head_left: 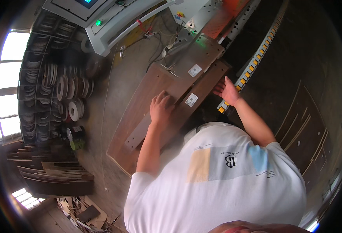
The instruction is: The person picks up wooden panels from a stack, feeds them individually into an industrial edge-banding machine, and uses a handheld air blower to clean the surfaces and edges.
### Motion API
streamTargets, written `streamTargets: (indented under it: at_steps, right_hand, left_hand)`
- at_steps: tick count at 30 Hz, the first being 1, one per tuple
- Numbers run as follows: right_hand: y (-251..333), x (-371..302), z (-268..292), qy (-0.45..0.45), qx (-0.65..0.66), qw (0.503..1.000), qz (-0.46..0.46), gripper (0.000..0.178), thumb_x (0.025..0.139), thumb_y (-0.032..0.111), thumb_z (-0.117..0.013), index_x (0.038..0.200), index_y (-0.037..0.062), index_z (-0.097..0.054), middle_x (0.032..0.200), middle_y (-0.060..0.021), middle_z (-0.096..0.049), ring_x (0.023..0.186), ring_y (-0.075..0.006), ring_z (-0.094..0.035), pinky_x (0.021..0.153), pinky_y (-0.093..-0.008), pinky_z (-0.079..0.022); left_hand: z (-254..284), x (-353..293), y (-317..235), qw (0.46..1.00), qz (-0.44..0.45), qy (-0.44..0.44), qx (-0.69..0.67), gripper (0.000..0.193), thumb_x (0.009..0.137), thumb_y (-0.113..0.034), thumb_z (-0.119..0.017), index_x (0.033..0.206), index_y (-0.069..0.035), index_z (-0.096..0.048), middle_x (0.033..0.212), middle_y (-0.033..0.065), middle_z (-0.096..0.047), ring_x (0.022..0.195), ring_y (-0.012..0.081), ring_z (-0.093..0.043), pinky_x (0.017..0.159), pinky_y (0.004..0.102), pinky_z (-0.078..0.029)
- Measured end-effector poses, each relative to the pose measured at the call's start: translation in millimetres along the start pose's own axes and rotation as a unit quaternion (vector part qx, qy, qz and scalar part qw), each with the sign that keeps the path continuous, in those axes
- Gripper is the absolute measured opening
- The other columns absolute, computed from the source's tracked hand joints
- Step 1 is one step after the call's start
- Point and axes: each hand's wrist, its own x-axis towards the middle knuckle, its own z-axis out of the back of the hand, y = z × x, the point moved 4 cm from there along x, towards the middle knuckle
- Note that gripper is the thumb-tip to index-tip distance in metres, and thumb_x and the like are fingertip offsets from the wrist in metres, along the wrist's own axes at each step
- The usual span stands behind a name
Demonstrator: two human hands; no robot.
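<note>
My left hand (161, 108) rests on a stack of brown boards, its fingers bent and somewhat apart over a wide brown board (147, 87). Beneath that hand runs a narrow brown strip (138, 136) with small holes near its end; whether the fingers grip it is hard to see. Nearer to me lies another long brown board (202, 87) carrying a white label (191, 99). My right hand (229, 92) is at this board's right edge, thumb raised and fingers stretched toward the side. Its fingertips are partly hidden against the edge.
A roller rail (252, 66) with yellow rollers runs just beyond my right hand. A grey machine (112, 23) with a lit green button stands at the far left. Edge-band rolls (75, 87) fill racks on the left. Flat panels (303, 128) lie at the right.
</note>
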Motion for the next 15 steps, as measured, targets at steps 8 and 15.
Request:
streamTargets:
  at_steps: [8,15]
  right_hand:
    - [-1.3,0.3,3.2,0.007,0.012,1.0,0.008,0.049,0.102,0.052,-0.058,0.136,0.0164,-0.055,0.128,-0.0084,-0.061,0.118,-0.026,-0.059,0.103,-0.0477,-0.048]
    - [-1.7,-2.0,-1.3,0.006,0.009,1.0,0.009,0.041,0.102,0.044,-0.062,0.132,0.0168,-0.057,0.125,-0.0053,-0.063,0.113,-0.0237,-0.062,0.099,-0.0458,-0.05]
  left_hand:
    - [-43.4,68.9,-31.0,0.995,-0.064,-0.055,0.044,0.042,0.08,-0.018,-0.076,0.121,-0.012,-0.068,0.145,0.0081,-0.058,0.132,0.0319,-0.054,0.106,0.043,-0.048]
    - [-80.2,106.3,-33.1,0.988,-0.104,-0.093,0.062,0.035,0.089,-0.016,-0.066,0.124,-0.012,-0.067,0.139,0.0065,-0.063,0.132,0.0269,-0.059,0.103,0.0384,-0.053]
